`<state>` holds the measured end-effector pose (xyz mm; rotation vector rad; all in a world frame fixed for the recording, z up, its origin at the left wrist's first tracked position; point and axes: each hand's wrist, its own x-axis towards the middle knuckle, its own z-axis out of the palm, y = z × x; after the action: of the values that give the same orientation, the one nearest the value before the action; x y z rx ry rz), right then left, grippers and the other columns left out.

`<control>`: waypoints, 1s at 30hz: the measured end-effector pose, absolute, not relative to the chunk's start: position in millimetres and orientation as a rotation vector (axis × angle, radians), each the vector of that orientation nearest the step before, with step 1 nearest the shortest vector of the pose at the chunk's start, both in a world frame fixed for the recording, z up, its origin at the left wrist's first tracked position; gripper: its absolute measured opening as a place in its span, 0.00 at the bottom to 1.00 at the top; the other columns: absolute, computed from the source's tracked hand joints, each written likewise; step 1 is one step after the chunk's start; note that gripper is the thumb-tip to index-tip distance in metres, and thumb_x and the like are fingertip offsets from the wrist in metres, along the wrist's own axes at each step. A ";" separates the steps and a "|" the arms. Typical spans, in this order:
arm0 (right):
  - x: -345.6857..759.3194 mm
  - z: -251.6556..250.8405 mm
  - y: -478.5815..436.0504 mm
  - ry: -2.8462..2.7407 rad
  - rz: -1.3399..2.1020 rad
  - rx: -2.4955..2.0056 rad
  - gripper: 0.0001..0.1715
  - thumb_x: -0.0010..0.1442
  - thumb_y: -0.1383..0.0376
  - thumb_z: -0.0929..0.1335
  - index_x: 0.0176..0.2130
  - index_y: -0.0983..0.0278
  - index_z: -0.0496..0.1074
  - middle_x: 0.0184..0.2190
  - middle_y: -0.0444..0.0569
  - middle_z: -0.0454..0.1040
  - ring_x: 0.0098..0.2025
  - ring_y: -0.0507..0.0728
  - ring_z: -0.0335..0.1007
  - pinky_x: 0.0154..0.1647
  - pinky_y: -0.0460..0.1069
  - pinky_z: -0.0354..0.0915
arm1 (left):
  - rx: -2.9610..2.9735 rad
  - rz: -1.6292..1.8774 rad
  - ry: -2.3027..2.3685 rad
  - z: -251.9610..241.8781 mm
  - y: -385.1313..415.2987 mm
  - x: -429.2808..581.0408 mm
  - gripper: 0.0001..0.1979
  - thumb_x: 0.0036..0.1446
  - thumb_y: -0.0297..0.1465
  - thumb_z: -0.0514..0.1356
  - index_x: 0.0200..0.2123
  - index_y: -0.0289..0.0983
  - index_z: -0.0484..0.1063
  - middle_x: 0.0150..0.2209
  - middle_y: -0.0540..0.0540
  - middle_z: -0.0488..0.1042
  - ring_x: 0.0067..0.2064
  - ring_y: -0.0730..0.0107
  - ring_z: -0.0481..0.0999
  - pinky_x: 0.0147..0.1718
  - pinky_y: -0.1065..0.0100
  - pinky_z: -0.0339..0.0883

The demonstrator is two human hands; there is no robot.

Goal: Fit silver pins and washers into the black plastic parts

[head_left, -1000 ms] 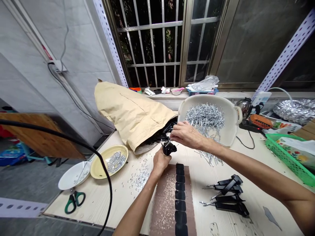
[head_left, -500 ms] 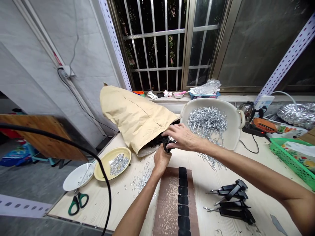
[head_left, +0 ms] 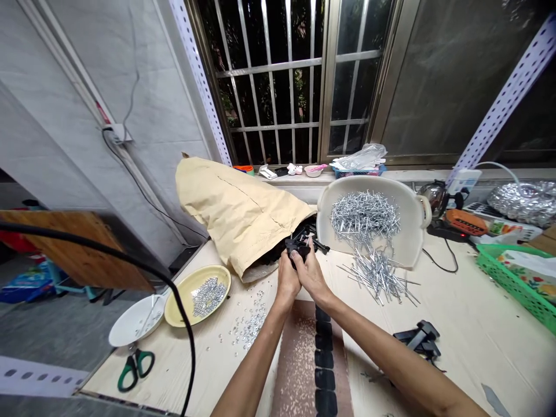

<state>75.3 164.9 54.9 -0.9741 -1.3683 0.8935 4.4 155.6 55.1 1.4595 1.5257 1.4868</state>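
Observation:
My left hand (head_left: 288,278) and my right hand (head_left: 311,271) meet in front of a large paper sack (head_left: 243,208), both closed around black plastic parts (head_left: 297,248). The fingers hide much of what they hold, so its exact shape cannot be made out. More black parts (head_left: 322,248) spill from the sack's open mouth just behind the hands. Below the wrists lies a brown board (head_left: 295,359) with a column of black rounded pads (head_left: 324,359) along its right side.
A white basin (head_left: 412,243) holds long metal pins (head_left: 377,272), some spilled in front. Small washers (head_left: 249,324) lie left of the board, near a yellow bowl (head_left: 176,301), a white bowl (head_left: 125,330) and scissors (head_left: 135,368). Black assembled pieces (head_left: 420,339) lie right. A black cable (head_left: 185,315) crosses the left.
My right hand has come away from the sack's mouth and drawn down beside my left. Both hands now close on black parts, and more parts show at the opening.

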 end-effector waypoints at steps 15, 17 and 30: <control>82.9 68.6 167.5 -1.097 1.051 -0.775 0.32 0.58 0.54 0.65 0.58 0.62 0.61 0.52 0.51 0.69 0.57 0.60 0.60 0.60 0.58 0.55 | 1.300 1.519 1.110 80.9 140.4 2.3 0.21 0.57 0.37 0.55 0.51 0.35 0.65 0.43 0.41 0.74 0.48 0.64 0.71 0.47 0.64 0.65; 83.8 68.5 167.2 -1.095 1.018 -0.754 0.31 0.56 0.55 0.66 0.56 0.63 0.64 0.51 0.51 0.70 0.58 0.60 0.59 0.61 0.58 0.53 | 1.349 1.484 1.104 81.4 142.8 -2.2 0.19 0.55 0.37 0.57 0.48 0.34 0.67 0.41 0.42 0.74 0.44 0.65 0.73 0.44 0.66 0.66; 86.4 58.7 171.8 -1.140 1.033 -0.799 0.28 0.57 0.54 0.66 0.53 0.65 0.67 0.50 0.52 0.71 0.57 0.62 0.61 0.59 0.59 0.56 | 1.713 1.329 1.586 72.3 144.9 -4.3 0.29 0.48 0.20 0.51 0.56 0.33 0.62 0.54 0.39 0.68 0.54 0.60 0.68 0.54 0.62 0.59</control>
<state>86.4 171.8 58.7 -0.7995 -1.1403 1.0334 -4.3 144.9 72.3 1.7128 1.5858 1.3289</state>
